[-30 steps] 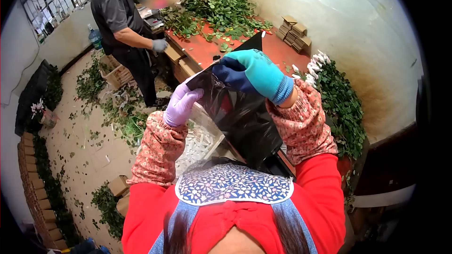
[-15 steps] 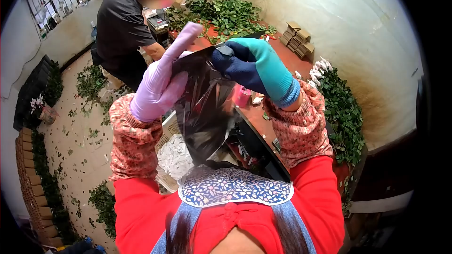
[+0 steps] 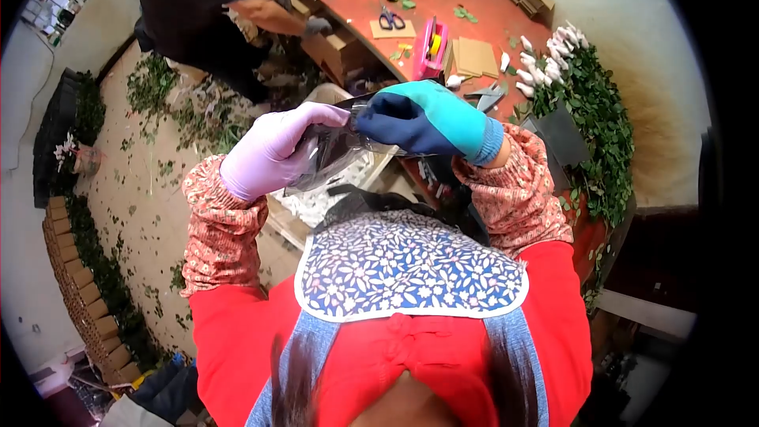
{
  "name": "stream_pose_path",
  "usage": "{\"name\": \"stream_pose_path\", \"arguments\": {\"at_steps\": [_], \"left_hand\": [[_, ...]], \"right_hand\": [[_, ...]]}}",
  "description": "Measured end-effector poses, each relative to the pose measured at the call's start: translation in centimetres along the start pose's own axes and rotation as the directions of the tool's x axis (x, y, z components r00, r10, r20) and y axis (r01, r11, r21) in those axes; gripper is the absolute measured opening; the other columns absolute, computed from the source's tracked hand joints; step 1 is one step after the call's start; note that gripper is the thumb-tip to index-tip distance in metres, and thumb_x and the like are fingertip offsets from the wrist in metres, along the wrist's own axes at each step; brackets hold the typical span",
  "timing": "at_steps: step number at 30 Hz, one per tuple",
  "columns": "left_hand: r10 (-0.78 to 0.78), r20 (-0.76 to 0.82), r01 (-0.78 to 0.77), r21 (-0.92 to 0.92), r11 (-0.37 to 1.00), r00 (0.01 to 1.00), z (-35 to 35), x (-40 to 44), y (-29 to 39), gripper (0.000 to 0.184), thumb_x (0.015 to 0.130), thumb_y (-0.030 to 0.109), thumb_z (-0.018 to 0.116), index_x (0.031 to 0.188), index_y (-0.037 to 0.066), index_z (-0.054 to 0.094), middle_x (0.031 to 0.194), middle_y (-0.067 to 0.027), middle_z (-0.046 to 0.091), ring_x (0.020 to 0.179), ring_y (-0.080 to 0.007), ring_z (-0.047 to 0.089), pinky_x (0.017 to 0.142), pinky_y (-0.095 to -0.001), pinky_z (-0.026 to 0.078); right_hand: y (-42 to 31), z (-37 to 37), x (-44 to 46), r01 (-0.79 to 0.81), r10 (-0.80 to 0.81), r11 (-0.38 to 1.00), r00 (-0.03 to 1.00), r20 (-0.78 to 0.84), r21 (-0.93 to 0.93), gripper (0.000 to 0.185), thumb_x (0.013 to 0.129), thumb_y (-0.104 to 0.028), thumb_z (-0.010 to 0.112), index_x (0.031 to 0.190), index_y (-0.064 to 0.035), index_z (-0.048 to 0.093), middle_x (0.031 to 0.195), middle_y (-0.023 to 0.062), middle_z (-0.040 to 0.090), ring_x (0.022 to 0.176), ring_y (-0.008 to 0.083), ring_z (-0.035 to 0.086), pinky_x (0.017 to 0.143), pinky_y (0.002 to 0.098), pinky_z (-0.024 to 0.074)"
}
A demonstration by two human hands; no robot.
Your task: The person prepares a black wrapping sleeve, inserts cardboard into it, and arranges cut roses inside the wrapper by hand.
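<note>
My left hand [image 3: 273,150], in a lilac glove, is closed on one side of a thin, glossy black plastic bag [image 3: 330,152]. Fingers of my right hand [image 3: 427,120], in a teal and navy glove, pinch the bag's upper edge close by. The plastic hangs between both hands in front of my chest, partly see-through where light falls on it. Below it, a pale basket [image 3: 387,164] holds white pieces that I cannot make out well.
White-wrapped flower heads [image 3: 553,55] with leafy stems lie at the right. On the red table [image 3: 348,4] are scissors [image 3: 387,19], a pink tape dispenser [image 3: 431,47], cardboard pieces [image 3: 477,57] and pliers [image 3: 488,97]. A co-worker [image 3: 186,12] stands at the upper left.
Both hands have come lower, and the bag that hung long is now bunched up and tilted between them. My view has dipped, showing more of the table. The co-worker bends lower.
</note>
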State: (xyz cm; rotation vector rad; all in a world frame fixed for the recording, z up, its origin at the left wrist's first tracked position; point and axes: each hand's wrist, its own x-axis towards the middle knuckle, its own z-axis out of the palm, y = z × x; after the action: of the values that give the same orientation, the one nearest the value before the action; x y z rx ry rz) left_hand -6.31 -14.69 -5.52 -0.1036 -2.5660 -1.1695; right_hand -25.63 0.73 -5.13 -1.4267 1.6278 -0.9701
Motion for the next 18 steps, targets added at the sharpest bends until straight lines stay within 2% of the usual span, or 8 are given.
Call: {"name": "stream_pose_path", "arguments": {"at_steps": [2, 5, 6, 8, 12, 15, 16, 18], "left_hand": [[-0.064, 0.035, 0.065, -0.033, 0.997, 0.997, -0.1, -1.3, -0.4, 0.037, 0.075, -0.013, 0.05, 0.109, 0.001, 0.055, 0.107, -0.0142, 0.066, 0.1, -0.0292, 0.065, 0.085, -0.0322, 0.051], [-0.101, 0.074, 0.105, -0.064, 0.992, 0.992, 0.7, -1.8, -0.5, 0.038, 0.074, -0.013, 0.049, 0.108, 0.0, 0.055, 0.108, -0.0148, 0.065, 0.102, -0.0289, 0.065, 0.087, -0.0319, 0.051], [-0.079, 0.08, 0.085, -0.068, 0.994, 0.994, 0.8, -1.8, -0.5, 0.038, 0.073, -0.012, 0.049, 0.108, 0.0, 0.055, 0.108, -0.015, 0.066, 0.101, -0.0296, 0.065, 0.087, -0.0321, 0.051], [-0.089, 0.103, 0.1, -0.11, 0.989, 0.991, 1.1, -1.6, -0.6, 0.039, 0.072, -0.011, 0.049, 0.108, 0.0, 0.055, 0.108, -0.0154, 0.066, 0.101, -0.0307, 0.065, 0.087, -0.033, 0.051], [-0.057, 0.128, 0.074, -0.13, 0.989, 0.99, 1.8, -0.8, -0.6, 0.04, 0.071, -0.011, 0.046, 0.108, 0.0, 0.055, 0.11, -0.0156, 0.065, 0.101, -0.0307, 0.065, 0.088, -0.0339, 0.051], [-0.053, 0.136, 0.079, -0.197, 0.977, 0.989, 2.0, -0.5, -0.7, 0.042, 0.073, -0.012, 0.044, 0.11, 0.001, 0.056, 0.112, -0.015, 0.065, 0.105, -0.0285, 0.064, 0.09, -0.0319, 0.049], [-0.054, 0.139, 0.082, -0.2, 0.976, 0.989, 2.1, -0.5, -0.9, 0.042, 0.073, -0.012, 0.044, 0.11, 0.001, 0.056, 0.112, -0.015, 0.065, 0.105, -0.0285, 0.064, 0.09, -0.0319, 0.049], [-0.005, 0.118, 0.025, -0.17, 0.985, 0.993, 2.4, -0.6, -1.5, 0.036, 0.08, -0.008, 0.049, 0.114, 0.002, 0.055, 0.112, -0.0135, 0.066, 0.101, -0.0257, 0.066, 0.087, -0.0297, 0.05]], "right_hand": [[-1.4, 0.5, -1.4, -0.01, -0.005, 0.979, 0.997, -0.076, -0.201, 0.03, 0.084, -0.035, 0.068, 0.097, -0.0076, 0.069, 0.08, 0.0101, 0.069, 0.072, 0.0175, 0.067, 0.068, 0.031, 0.0516], [-1.9, 0.0, -3.1, 0.016, -0.096, 0.945, 0.969, -0.229, -0.327, 0.039, 0.082, -0.039, 0.071, 0.1, -0.0055, 0.068, 0.08, 0.0138, 0.069, 0.068, 0.0228, 0.068, 0.065, 0.0329, 0.0525], [-1.7, -0.1, -3.1, 0.166, -0.305, 0.896, 0.904, -0.299, -0.411, 0.039, 0.081, -0.036, 0.072, 0.103, -0.0037, 0.066, 0.083, 0.0145, 0.068, 0.073, 0.0262, 0.068, 0.067, 0.0346, 0.0521], [-2.1, -0.1, -3.0, 0.197, -0.414, 0.813, 0.857, -0.307, -0.548, 0.037, 0.076, -0.024, 0.078, 0.102, -0.0012, 0.066, 0.09, 0.0131, 0.069, 0.08, 0.0272, 0.069, 0.071, 0.0338, 0.0526], [0.0, 0.3, -1.8, 0.248, -0.394, 0.836, 0.892, -0.223, -0.489, 0.031, 0.079, -0.02, 0.075, 0.101, 0.0, 0.065, 0.085, 0.0113, 0.068, 0.078, 0.021, 0.068, 0.071, 0.031, 0.0519], [2.0, 0.4, -0.9, 0.194, -0.237, 0.954, 0.956, -0.175, -0.23, 0.014, 0.089, -0.009, 0.063, 0.097, 0.0018, 0.064, 0.079, 0.0038, 0.063, 0.076, 0.0061, 0.055, 0.071, 0.0248, 0.0481], [2.2, 0.4, -0.9, 0.19, -0.232, 0.955, 0.957, -0.176, -0.227, 0.014, 0.089, -0.009, 0.063, 0.097, 0.0018, 0.064, 0.079, 0.0038, 0.063, 0.076, 0.0061, 0.055, 0.071, 0.0248, 0.0481], [2.4, 0.4, -0.8, 0.129, -0.136, 0.991, 0.968, -0.21, -0.046, 0.013, 0.086, -0.015, 0.064, 0.091, -0.0037, 0.063, 0.076, 0.0108, 0.061, 0.068, 0.0196, 0.06, 0.064, 0.0314, 0.0486]]}}
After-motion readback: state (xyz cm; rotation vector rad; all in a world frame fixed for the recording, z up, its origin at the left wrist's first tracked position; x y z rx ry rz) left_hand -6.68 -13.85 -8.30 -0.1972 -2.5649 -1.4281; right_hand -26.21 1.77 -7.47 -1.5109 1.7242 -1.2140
